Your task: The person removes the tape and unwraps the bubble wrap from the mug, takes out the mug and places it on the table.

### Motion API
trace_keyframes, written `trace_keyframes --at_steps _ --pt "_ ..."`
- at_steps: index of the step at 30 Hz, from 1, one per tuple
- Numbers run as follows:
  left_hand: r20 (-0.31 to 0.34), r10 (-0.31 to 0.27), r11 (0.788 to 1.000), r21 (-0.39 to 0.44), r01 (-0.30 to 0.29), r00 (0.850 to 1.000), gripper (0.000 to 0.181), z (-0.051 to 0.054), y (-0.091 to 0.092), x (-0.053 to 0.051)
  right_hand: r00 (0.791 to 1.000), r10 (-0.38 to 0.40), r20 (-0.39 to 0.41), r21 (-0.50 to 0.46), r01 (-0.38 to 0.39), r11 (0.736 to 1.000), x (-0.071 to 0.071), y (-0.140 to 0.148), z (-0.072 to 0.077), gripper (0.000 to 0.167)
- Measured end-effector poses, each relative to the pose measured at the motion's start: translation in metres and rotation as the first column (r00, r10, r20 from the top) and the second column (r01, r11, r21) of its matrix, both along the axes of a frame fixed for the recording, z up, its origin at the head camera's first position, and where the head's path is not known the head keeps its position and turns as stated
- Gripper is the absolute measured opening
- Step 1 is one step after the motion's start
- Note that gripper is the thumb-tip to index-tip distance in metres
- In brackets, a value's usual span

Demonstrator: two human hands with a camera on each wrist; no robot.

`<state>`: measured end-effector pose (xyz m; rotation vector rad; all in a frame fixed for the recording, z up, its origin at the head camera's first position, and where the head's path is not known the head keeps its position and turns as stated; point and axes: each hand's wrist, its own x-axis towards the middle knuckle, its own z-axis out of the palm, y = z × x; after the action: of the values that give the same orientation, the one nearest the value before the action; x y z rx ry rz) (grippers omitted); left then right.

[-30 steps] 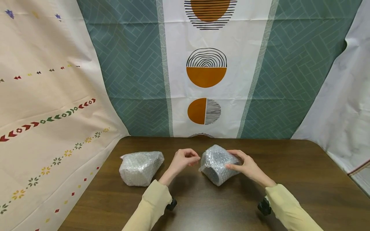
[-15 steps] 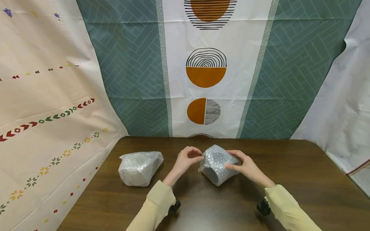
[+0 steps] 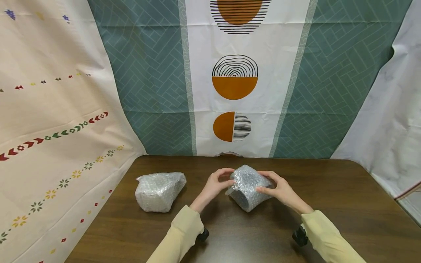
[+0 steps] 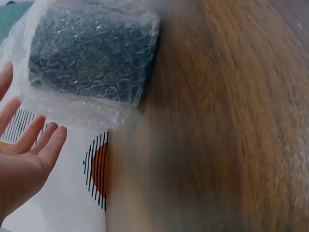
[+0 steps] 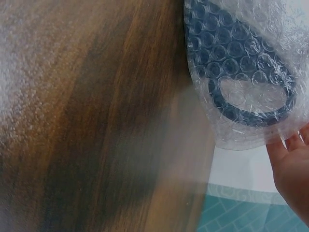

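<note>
A dark mug wrapped in clear bubble wrap (image 3: 250, 184) stands on the table between both hands in the head view. Through the wrap, the right wrist view shows the dark mug handle (image 5: 251, 113), and the left wrist view its dark side (image 4: 91, 53). My right hand (image 3: 279, 188) grips the bundle from the right, thumb in front and fingers along the top and far side. On the left, my left hand (image 3: 217, 182) has its fingertips at the edge of the wrap, fingers spread and loosely bent; firm contact cannot be made out.
A second bundle in bubble wrap (image 3: 159, 191) lies to the left on the brown wooden table (image 3: 230, 237); its contents are hidden. Patterned cloth (image 3: 158, 80) hangs behind the table, with pale cloth at the left and right sides.
My left hand has moved right, from a gap beside the wrapped mug to its left edge, and its fingers have spread. My right hand and both bundles stay where they were.
</note>
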<state>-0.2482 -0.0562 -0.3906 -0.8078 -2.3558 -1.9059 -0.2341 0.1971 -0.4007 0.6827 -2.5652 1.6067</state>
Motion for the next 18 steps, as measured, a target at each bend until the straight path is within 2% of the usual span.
trace_keyframes --at_steps 4,10,13,16,18 --pt "0.013 0.004 1.000 -0.027 -0.004 1.000 0.037 -0.002 0.003 0.000 1.000 -0.004 0.010 0.007 0.004 1.000 0.006 -0.004 0.009 0.056" --pt "0.003 0.000 1.000 0.002 0.000 1.000 0.037 -0.003 0.007 0.002 1.000 -0.009 0.010 0.006 0.009 1.000 0.008 -0.004 0.012 0.055" --pt "-0.010 0.006 1.000 0.013 -0.006 1.000 0.036 -0.004 0.009 0.002 1.000 -0.008 0.012 0.000 0.008 1.000 0.007 -0.004 0.011 0.056" --pt "-0.009 0.019 0.999 0.032 -0.019 1.000 0.036 -0.007 0.011 0.002 1.000 -0.010 0.005 -0.003 0.010 1.000 -0.001 0.001 -0.002 0.056" --pt "-0.008 0.023 0.998 0.061 -0.023 1.000 0.037 -0.011 0.012 0.002 1.000 -0.014 0.006 -0.005 0.014 1.000 -0.002 0.001 -0.003 0.057"
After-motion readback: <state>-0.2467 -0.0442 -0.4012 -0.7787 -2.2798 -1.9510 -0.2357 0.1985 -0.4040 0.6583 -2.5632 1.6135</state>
